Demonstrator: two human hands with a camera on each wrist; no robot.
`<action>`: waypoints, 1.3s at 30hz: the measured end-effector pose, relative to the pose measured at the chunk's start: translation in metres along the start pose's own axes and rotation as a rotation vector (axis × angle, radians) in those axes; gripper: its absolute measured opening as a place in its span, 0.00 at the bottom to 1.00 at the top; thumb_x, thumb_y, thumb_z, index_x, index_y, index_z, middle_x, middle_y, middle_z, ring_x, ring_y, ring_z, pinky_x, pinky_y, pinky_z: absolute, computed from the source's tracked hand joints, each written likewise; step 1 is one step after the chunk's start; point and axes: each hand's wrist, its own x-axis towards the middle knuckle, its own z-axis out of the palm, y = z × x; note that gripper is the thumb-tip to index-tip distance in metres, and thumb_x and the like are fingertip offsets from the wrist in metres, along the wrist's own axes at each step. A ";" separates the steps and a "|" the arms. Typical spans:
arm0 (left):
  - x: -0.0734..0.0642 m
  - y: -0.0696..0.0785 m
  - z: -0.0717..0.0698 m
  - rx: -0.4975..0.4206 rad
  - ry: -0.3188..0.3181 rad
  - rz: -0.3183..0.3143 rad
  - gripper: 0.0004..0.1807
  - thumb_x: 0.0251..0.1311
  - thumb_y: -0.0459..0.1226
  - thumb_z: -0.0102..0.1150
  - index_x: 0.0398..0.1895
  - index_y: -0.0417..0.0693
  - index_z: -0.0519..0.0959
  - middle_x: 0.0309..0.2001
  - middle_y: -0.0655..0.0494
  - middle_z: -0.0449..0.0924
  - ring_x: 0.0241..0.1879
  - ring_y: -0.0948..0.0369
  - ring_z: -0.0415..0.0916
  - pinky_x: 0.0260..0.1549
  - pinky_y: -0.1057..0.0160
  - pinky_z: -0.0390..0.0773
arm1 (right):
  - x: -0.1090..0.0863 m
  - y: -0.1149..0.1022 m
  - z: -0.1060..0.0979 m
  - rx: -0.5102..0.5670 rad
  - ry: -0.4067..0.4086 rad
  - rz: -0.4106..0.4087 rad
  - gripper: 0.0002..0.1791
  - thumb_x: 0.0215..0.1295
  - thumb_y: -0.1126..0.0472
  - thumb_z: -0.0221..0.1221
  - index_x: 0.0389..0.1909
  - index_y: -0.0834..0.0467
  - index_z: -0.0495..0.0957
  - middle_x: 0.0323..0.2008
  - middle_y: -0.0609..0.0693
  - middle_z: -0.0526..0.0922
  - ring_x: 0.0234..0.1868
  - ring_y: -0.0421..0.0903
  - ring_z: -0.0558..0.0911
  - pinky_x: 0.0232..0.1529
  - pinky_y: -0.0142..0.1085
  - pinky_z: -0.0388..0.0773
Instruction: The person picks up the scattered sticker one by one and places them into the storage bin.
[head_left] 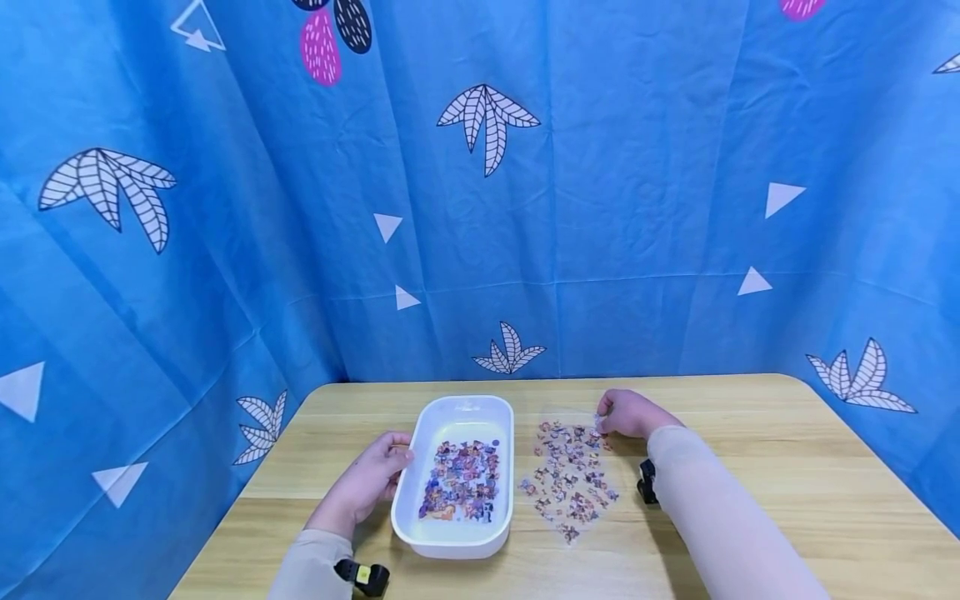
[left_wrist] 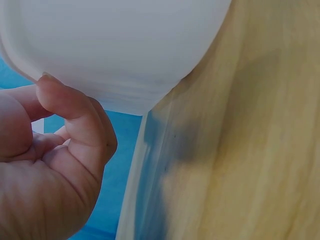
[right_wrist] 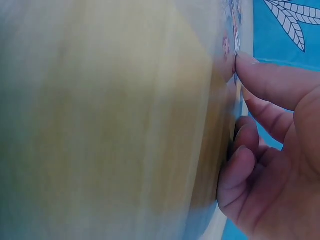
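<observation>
On the left, a white plastic tub holds a spread of small colourful printed pieces on its bottom. My left hand grips the tub's left rim, and the left wrist view has its curled fingers against the white wall. To the right of the tub lies a clear sheet covered with small multicoloured figures, its lower end pointed toward me. At the sheet's far right corner, my right hand pinches the edge between thumb and finger. The right wrist view shows the thumb at that edge.
Both things are on a light wood table with rounded far corners. A blue curtain with white leaf and triangle prints hangs behind and along the sides. Each wrist wears a small black camera, such as the left one.
</observation>
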 end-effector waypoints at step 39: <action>-0.004 0.003 0.001 0.013 0.014 -0.017 0.19 0.76 0.36 0.49 0.65 0.39 0.66 0.48 0.40 0.77 0.42 0.51 0.79 0.38 0.53 0.83 | -0.004 0.015 -0.003 0.142 0.049 -0.019 0.05 0.67 0.68 0.56 0.33 0.60 0.70 0.32 0.53 0.74 0.30 0.49 0.71 0.32 0.42 0.71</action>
